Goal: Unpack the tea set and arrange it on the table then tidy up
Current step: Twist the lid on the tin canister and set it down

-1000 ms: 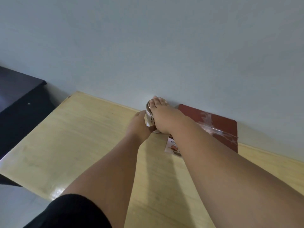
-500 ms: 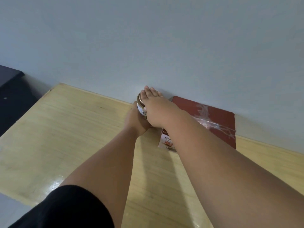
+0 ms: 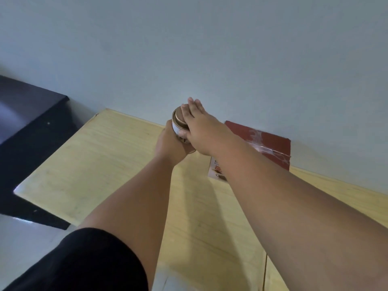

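Note:
A small round white canister [image 3: 176, 125] with a gold lid is held near the far edge of the light wooden table [image 3: 100, 164], close to the wall. My left hand [image 3: 169, 143] grips its body from below and the left. My right hand [image 3: 201, 128] lies over its lid and right side with the fingers stretched flat. Behind my right forearm lies a flat red box [image 3: 266, 143] with clear tape across its top and a white printed front; my arm hides part of it.
A pale wall [image 3: 210, 49] stands right behind the table's far edge. A dark cabinet [image 3: 27, 114] sits to the left of the table, and grey floor [image 3: 25, 244] shows at the lower left.
The canister has come up a little and its gold lid now shows more. My right hand's fingers have straightened over the lid. The camera view has shifted.

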